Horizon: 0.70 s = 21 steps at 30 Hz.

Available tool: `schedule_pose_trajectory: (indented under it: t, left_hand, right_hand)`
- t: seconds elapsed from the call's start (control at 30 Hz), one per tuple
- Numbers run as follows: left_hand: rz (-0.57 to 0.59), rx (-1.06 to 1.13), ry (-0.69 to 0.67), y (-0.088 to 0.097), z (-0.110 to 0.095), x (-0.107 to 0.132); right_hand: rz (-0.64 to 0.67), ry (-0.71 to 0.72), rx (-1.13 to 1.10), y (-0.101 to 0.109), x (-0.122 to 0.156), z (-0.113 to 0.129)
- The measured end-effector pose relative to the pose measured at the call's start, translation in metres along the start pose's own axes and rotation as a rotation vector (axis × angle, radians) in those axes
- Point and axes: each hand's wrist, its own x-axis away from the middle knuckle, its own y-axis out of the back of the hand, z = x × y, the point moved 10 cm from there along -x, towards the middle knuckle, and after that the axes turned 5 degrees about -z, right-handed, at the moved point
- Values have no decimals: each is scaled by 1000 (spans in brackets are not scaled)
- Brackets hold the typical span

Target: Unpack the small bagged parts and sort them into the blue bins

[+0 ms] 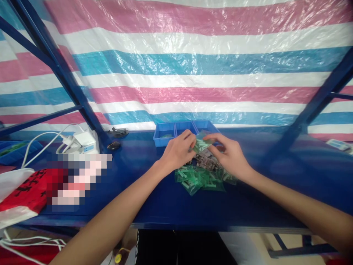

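Observation:
Between my two hands a small green clear plastic bag [202, 141] is held up, with pale pieces showing inside it. My left hand [180, 148] grips its left side with curled fingers. On the other side, the thumb and fingers of my right hand [228, 154] pinch the bag's edge. Just below lies a pile of similar green plastic bags [193, 179] with whitish strips in them. Small metallic parts [209, 162] are heaped behind that pile, partly covered by my hands. A blue divided tray [164, 135] stands behind my hands, its right part hidden by them.
The blue table [132, 184] carries white power adapters and cables [85, 141] at the left, beside a red and white bag [27, 191]. Small black items [114, 145] lie near the back. Another blue bin [16, 152] is far left. A striped sheet [193, 62] hangs behind.

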Motion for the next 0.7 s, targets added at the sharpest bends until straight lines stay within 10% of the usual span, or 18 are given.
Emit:
schedule_pose_trajectory:
  t: [0.7]
  left_hand:
    - [-188, 379, 84, 13, 1, -4]
  right_hand:
    - [99, -145, -116, -12, -1, -13]
